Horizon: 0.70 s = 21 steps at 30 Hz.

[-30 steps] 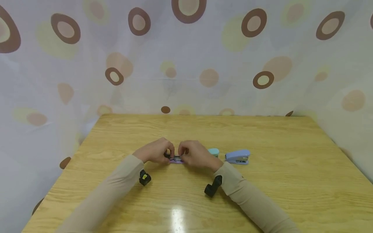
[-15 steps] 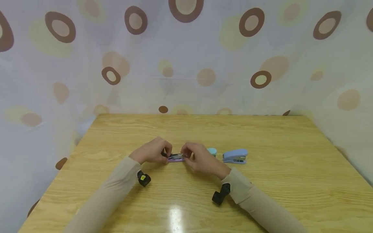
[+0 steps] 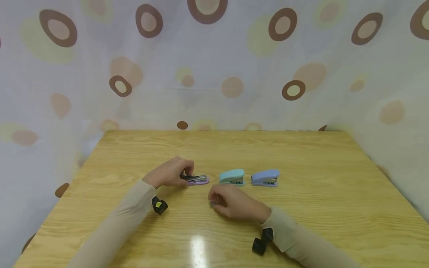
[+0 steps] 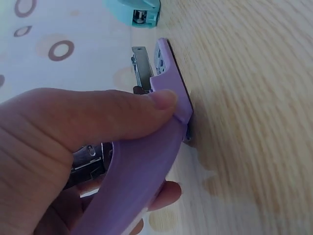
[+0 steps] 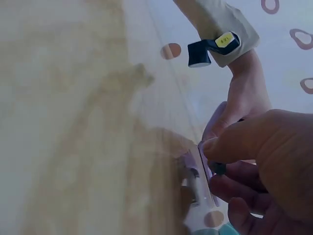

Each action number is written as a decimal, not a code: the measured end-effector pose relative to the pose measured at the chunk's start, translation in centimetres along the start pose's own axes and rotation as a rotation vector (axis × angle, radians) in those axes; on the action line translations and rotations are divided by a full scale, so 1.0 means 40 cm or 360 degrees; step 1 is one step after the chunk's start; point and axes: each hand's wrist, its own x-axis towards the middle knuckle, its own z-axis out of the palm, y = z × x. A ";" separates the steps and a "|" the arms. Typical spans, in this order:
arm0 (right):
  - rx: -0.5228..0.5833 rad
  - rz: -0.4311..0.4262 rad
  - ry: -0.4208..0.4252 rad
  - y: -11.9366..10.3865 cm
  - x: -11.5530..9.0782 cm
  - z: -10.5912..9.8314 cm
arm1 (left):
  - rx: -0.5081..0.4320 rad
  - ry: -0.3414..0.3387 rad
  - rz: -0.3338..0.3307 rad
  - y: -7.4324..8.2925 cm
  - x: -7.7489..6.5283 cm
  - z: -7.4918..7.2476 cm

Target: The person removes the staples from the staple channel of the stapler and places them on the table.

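The purple stapler (image 3: 199, 180) is held down on the counter (image 3: 335, 186) by the left hand (image 3: 169, 173), its fingers closed around the rear end, with the thumb laid across the purple cover in the left wrist view. The cover appears folded back, so that the metal rail is exposed. In the head view the long axis is laid roughly from 9 to 3 o'clock, the free tip pointed at 3, away from the left hand.

By the right hand (image 3: 238, 203), a small dark piece (image 5: 218, 168) is pinched between thumb and finger, with almost no gap; what it is cannot be told. From these fingers the stapler is found at about 11 o'clock, near but not touched — the relation on which, it is judged, any move here depends. The teal stapler (image 3: 232, 176) is seen at 3 o'clock from the purple one, the blue stapler (image 3: 265, 176) beyond.
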 end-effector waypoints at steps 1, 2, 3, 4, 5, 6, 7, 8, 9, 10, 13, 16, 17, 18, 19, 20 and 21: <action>0.0001 0.0019 -0.0027 0.000 -0.006 0.003 | 0.0006 0.0002 0.0004 -0.001 -0.001 0.001; 0.0010 0.0036 -0.0051 -0.001 -0.010 0.005 | 0.0005 0.0003 -0.0002 -0.001 -0.001 0.002; 0.0022 0.0044 -0.0070 -0.002 -0.014 0.007 | 0.0006 0.0004 -0.0002 -0.001 -0.002 0.002; 0.0031 0.0044 -0.0083 -0.003 -0.016 0.009 | 0.0006 0.0007 -0.0010 -0.001 -0.003 0.003; 0.0044 0.0041 -0.0094 -0.004 -0.017 0.010 | 0.0011 0.0014 -0.0019 0.000 -0.005 0.003; 0.0049 0.0032 -0.0100 -0.006 -0.017 0.011 | 0.0022 0.0023 -0.0028 0.001 -0.006 0.002; 0.0047 0.0020 -0.0107 -0.006 -0.016 0.011 | 0.0034 0.0035 -0.0036 0.001 -0.006 0.002; 0.0040 0.0010 -0.0113 -0.007 -0.015 0.012 | 0.0044 0.0042 -0.0045 0.002 -0.006 0.001; 0.0024 0.0003 -0.0117 -0.006 -0.015 0.013 | 0.0057 0.0052 -0.0048 0.003 -0.007 0.000; 0.0006 0.0001 -0.0120 -0.006 -0.015 0.013 | 0.0068 0.0059 -0.0059 0.005 -0.007 0.001; -0.0052 -0.0021 -0.0126 -0.002 -0.016 0.016 | 0.0109 0.0078 -0.0064 0.010 -0.009 0.000; -0.0071 -0.0038 -0.0128 -0.002 -0.018 0.016 | 0.0136 0.0089 -0.0083 0.017 -0.015 -0.001; -0.0078 -0.0040 -0.0125 -0.003 -0.020 0.015 | 0.0150 0.0094 -0.0088 0.019 -0.016 -0.001; -0.0079 -0.0032 -0.0116 -0.006 -0.021 0.012 | 0.0168 0.0100 -0.0096 0.021 -0.017 0.000; -0.0089 -0.0017 -0.0104 -0.009 -0.023 0.008 | 0.0189 0.0106 -0.0101 0.021 -0.018 0.000; -0.0101 0.0000 -0.0096 -0.014 -0.026 0.001 | 0.0207 0.0109 -0.0105 0.022 -0.019 0.000; -0.0116 0.0017 -0.0080 -0.015 -0.029 -0.006 | 0.0229 0.0112 -0.0108 0.022 -0.019 -0.001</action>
